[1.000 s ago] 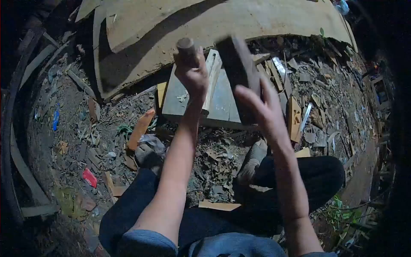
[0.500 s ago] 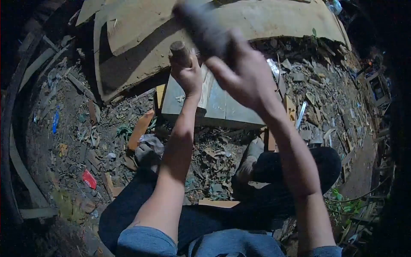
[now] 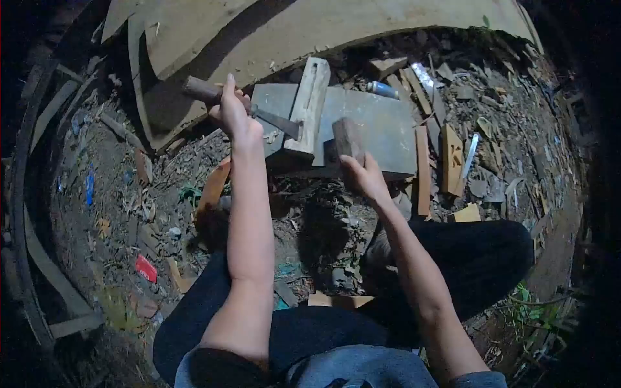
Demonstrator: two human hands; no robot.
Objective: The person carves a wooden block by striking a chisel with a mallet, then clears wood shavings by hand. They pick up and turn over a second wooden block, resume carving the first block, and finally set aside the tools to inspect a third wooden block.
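Note:
My left hand (image 3: 236,115) is wrapped round the wooden handle of a chisel (image 3: 275,119). The chisel leans far over to the left, and its blade tip meets a slot in a pale piece of wood (image 3: 312,94). That piece lies on a low grey block (image 3: 378,123), with a long groove cut into its upper part. Lower right, my right hand (image 3: 365,178) grips a dark wooden mallet (image 3: 348,137), seen as a thick stick-like block. The mallet is over the near part of the grey block, apart from the chisel.
Large curved boards (image 3: 349,26) lie beyond the block. A blue can (image 3: 383,89) is at the block's far edge. Wood offcuts (image 3: 451,158) lie on the right, and a red wrapper (image 3: 145,268) on the littered ground at left. My bent legs (image 3: 466,255) flank the near side.
The mallet has come down from its blurred, raised position to low over the block. The chisel handle has tipped to the left, uncovering the pale wood. My view has shifted slightly.

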